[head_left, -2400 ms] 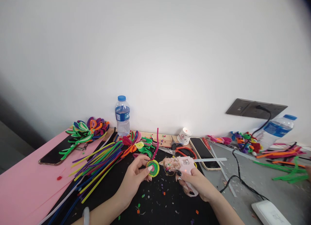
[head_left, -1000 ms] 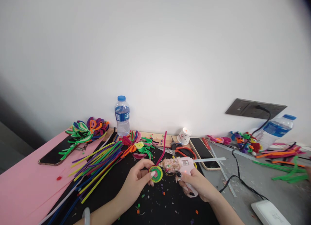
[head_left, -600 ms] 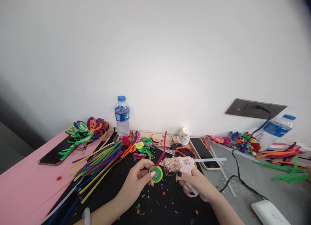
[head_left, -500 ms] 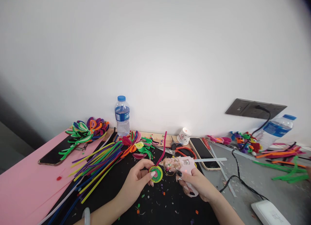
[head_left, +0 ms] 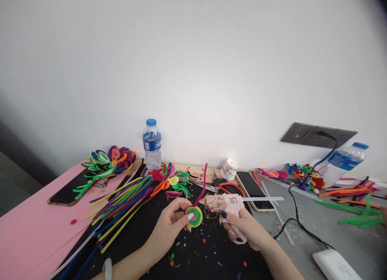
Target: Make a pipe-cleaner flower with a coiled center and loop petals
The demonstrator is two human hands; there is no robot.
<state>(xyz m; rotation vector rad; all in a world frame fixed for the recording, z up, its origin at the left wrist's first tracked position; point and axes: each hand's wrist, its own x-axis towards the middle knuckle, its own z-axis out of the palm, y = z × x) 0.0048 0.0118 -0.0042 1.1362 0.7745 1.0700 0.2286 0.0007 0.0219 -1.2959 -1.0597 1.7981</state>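
Note:
Pinched between the thumb and fingers of my left hand (head_left: 173,223) is a pipe-cleaner coil (head_left: 194,217), a flat disc with yellow, green and pink rings. A magenta pipe cleaner (head_left: 204,183) rises from its upper edge. My right hand (head_left: 243,229) grips a pale pink hot glue gun (head_left: 231,203), its nozzle end crusted with glue and pointing left, close to the coil. A translucent glue stick (head_left: 263,199) sticks out of the gun's back. Whether the nozzle touches the coil I cannot tell.
Loose pipe cleaners (head_left: 123,207) lie left, near a phone (head_left: 69,187) on pink paper (head_left: 27,231). A water bottle (head_left: 152,145), paper cup (head_left: 229,169), orange-handled pliers (head_left: 231,188) and second phone (head_left: 255,191) stand or lie behind. A black cord (head_left: 294,203) crosses the right side.
The glue gun in my right hand has shifted slightly to the right, away from the coil. My left hand and the coil stay in place.

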